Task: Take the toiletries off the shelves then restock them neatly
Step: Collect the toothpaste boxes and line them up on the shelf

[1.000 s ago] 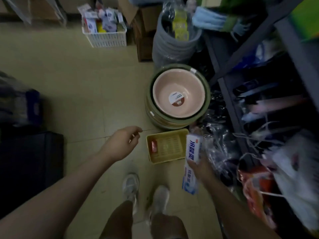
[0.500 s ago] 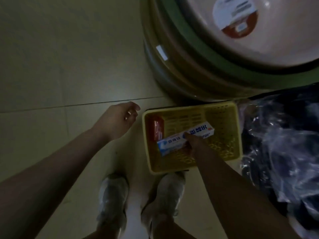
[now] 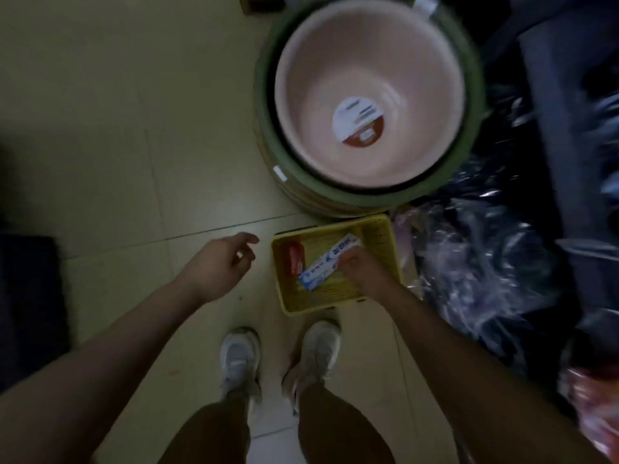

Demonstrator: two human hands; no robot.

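Head view looks down on a white-and-blue toothpaste box [image 3: 326, 265] lying slantwise across a yellow basket [image 3: 385, 229] on the tiled floor [image 3: 117, 145]. Its long axis runs from the lower left up to the upper right, the blue-printed end nearest the person's shoes [image 3: 241, 360].

The right hand [image 3: 363, 272] is curled over the box's right half, fingers closed round it, and covers part of that end. The left hand [image 3: 217, 262] hangs apart to the left of the basket, touching nothing, fingers loosely bent and relaxed.

A red pack [image 3: 295, 259] lies along the basket's left wall, just beside the box. Stacked basins [image 3: 368, 95] stand beyond the basket.

Motion blur smears the scene, and whether the box rests on the basket floor or hangs just above it is unclear. Goods in shiny wrapping [image 3: 485, 262] at right are too dark to identify.
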